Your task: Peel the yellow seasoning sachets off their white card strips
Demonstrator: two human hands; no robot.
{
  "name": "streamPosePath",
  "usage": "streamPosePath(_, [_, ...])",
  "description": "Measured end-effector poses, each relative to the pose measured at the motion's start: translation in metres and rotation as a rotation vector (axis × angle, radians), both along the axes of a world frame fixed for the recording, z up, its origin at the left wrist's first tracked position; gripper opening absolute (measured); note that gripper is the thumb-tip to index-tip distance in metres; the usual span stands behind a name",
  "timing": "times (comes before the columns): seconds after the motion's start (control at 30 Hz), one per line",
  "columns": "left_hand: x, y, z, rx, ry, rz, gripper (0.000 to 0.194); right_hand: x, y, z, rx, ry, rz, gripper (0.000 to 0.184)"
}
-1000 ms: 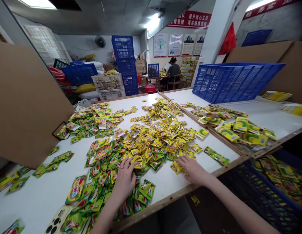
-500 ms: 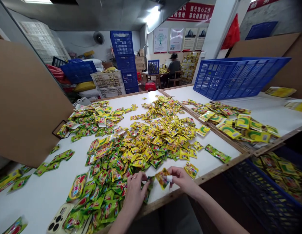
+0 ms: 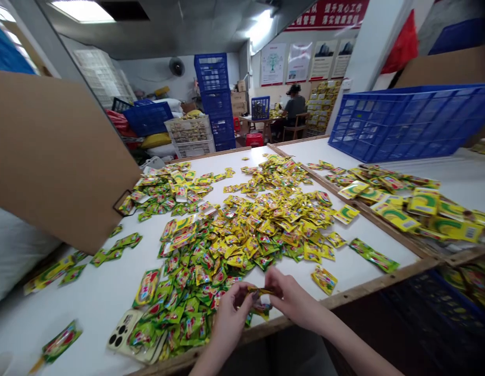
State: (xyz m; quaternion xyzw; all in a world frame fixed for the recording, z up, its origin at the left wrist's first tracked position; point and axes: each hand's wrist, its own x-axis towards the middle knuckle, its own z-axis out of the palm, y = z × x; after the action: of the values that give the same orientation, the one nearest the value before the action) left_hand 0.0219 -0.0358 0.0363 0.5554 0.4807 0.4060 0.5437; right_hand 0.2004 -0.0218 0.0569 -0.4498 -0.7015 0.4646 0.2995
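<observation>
Close to the table's front edge, my left hand (image 3: 235, 309) and my right hand (image 3: 292, 300) meet over small shiny candy packets (image 3: 261, 309). Thumb and fingers of my left hand pinch the near-left side of a packet. From the right, my right hand grips at the same place, its fingers curled; a small white patch shows by its thumb. Whether they share one packet or hold two stacked is hidden by the fingers. Just beyond lies a mixed heap of yellow packets (image 3: 261, 222) and green packets (image 3: 191, 300). One yellow packet (image 3: 323, 279) lies alone right of my hands.
A phone (image 3: 127, 334) lies partly under green packets at the left. Wooden strips (image 3: 367, 209) edge and divide the white table. Flatter yellow packs (image 3: 426, 201) and a blue crate (image 3: 406, 125) are at right. A cardboard sheet (image 3: 54, 156) leans left. A person (image 3: 295, 109) sits far back.
My hands have left the heap, picked up packet material and come together near the front edge. The right hand moved leftward to meet the left. The view has turned slightly left.
</observation>
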Motion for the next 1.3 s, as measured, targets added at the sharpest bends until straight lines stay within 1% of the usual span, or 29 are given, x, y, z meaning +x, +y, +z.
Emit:
streamPosePath(0.03, [0.002, -0.002, -0.003, 0.004, -0.014, 0.053, 0.025, -0.005, -0.001, -0.003, -0.069, 0.111, -0.022, 0.027])
streamPosePath(0.1, [0.007, -0.006, -0.006, 0.022, 0.004, 0.132, 0.023, -0.016, -0.004, -0.010, -0.264, 0.350, -0.041, 0.048])
streamPosePath(0.13, [0.009, -0.009, -0.007, 0.035, 0.035, 0.154, 0.021, -0.021, -0.005, -0.015, -0.349, 0.434, -0.035, 0.050])
streamPosePath(0.17, [0.009, -0.011, -0.006, 0.051, 0.068, 0.168, 0.020, -0.026, -0.007, -0.019, -0.402, 0.474, -0.020, 0.045])
streamPosePath(0.2, [0.007, -0.012, -0.004, 0.068, 0.109, 0.177, 0.020, -0.030, -0.007, -0.023, -0.422, 0.485, -0.008, 0.037])
streamPosePath(0.23, [0.002, -0.013, 0.000, 0.085, 0.156, 0.185, 0.020, -0.032, -0.008, -0.026, -0.415, 0.481, -0.010, 0.030])
streamPosePath(0.27, [-0.008, -0.012, 0.004, 0.101, 0.209, 0.203, 0.022, -0.032, -0.007, -0.028, -0.395, 0.465, -0.022, 0.028])
streamPosePath(0.33, [-0.042, -0.004, 0.014, 0.119, 0.336, 0.295, 0.030, -0.026, -0.004, -0.029, -0.337, 0.404, -0.069, 0.030])
streamPosePath(0.37, [-0.065, 0.002, 0.019, 0.113, 0.406, 0.375, 0.034, -0.021, -0.001, -0.029, -0.295, 0.359, -0.109, 0.032])
streamPosePath(0.43, [-0.120, 0.018, 0.024, 0.069, 0.569, 0.577, 0.040, -0.007, 0.006, -0.027, -0.212, 0.274, -0.200, 0.035])
streamPosePath(0.5, [-0.173, 0.034, 0.022, -0.006, 0.696, 0.710, 0.043, 0.006, 0.012, -0.027, -0.172, 0.233, -0.263, 0.036])
streamPosePath(0.57, [-0.211, 0.046, 0.015, -0.096, 0.762, 0.754, 0.040, 0.014, 0.016, -0.028, -0.174, 0.231, -0.279, 0.036])
streamPosePath(0.6, [-0.223, 0.051, 0.011, -0.131, 0.778, 0.752, 0.039, 0.015, 0.017, -0.029, -0.179, 0.241, -0.277, 0.036])
streamPosePath(0.67, [-0.234, 0.059, 0.004, -0.154, 0.783, 0.728, 0.039, 0.016, 0.017, -0.029, -0.189, 0.281, -0.263, 0.033])
streamPosePath(0.73, [-0.231, 0.063, 0.003, -0.107, 0.761, 0.716, 0.040, 0.016, 0.017, -0.027, -0.209, 0.342, -0.248, 0.032])
streamPosePath(0.77, [-0.225, 0.063, 0.005, -0.066, 0.735, 0.718, 0.040, 0.016, 0.017, -0.025, -0.221, 0.372, -0.241, 0.032])
streamPosePath(0.83, [-0.208, 0.061, 0.013, 0.011, 0.649, 0.720, 0.046, 0.016, 0.017, -0.021, -0.244, 0.419, -0.227, 0.032])
streamPosePath(0.87, [-0.197, 0.057, 0.018, 0.045, 0.602, 0.706, 0.049, 0.017, 0.017, -0.018, -0.257, 0.436, -0.221, 0.033])
streamPosePath(0.9, [-0.183, 0.051, 0.023, 0.057, 0.530, 0.661, 0.050, 0.017, 0.017, -0.016, -0.269, 0.451, -0.216, 0.033])
streamPosePath(0.93, [-0.167, 0.043, 0.029, 0.038, 0.428, 0.593, 0.050, 0.017, 0.017, -0.013, -0.279, 0.466, -0.209, 0.034])
streamPosePath(0.97, [-0.149, 0.035, 0.034, 0.004, 0.316, 0.487, 0.047, 0.017, 0.017, -0.010, -0.287, 0.479, -0.203, 0.034])
streamPosePath(1.03, [-0.109, 0.016, 0.041, -0.244, -0.138, 0.200, 0.044, 0.015, 0.017, -0.001, -0.284, 0.504, -0.195, 0.032])
streamPosePath(1.07, [-0.089, 0.008, 0.042, -0.336, -0.321, 0.081, 0.045, 0.013, 0.017, 0.005, -0.273, 0.518, -0.192, 0.030])
streamPosePath(1.1, [-0.070, 0.001, 0.043, -0.424, -0.475, 0.002, 0.042, 0.011, 0.017, 0.013, -0.259, 0.533, -0.190, 0.028])
streamPosePath(1.13, [-0.052, -0.005, 0.042, -0.499, -0.578, -0.043, 0.036, 0.009, 0.017, 0.021, -0.242, 0.549, -0.188, 0.026])
streamPosePath(1.2, [-0.024, -0.012, 0.039, -0.561, -0.646, -0.091, 0.029, 0.003, 0.018, 0.038, -0.200, 0.586, -0.174, 0.024])
streamPosePath(1.23, [-0.014, -0.014, 0.038, -0.560, -0.630, -0.098, 0.028, 0.000, 0.018, 0.046, -0.179, 0.604, -0.157, 0.024])
streamPosePath(1.3, [-0.002, -0.017, 0.036, -0.513, -0.565, -0.108, 0.030, -0.006, 0.020, 0.058, -0.142, 0.622, -0.100, 0.023])
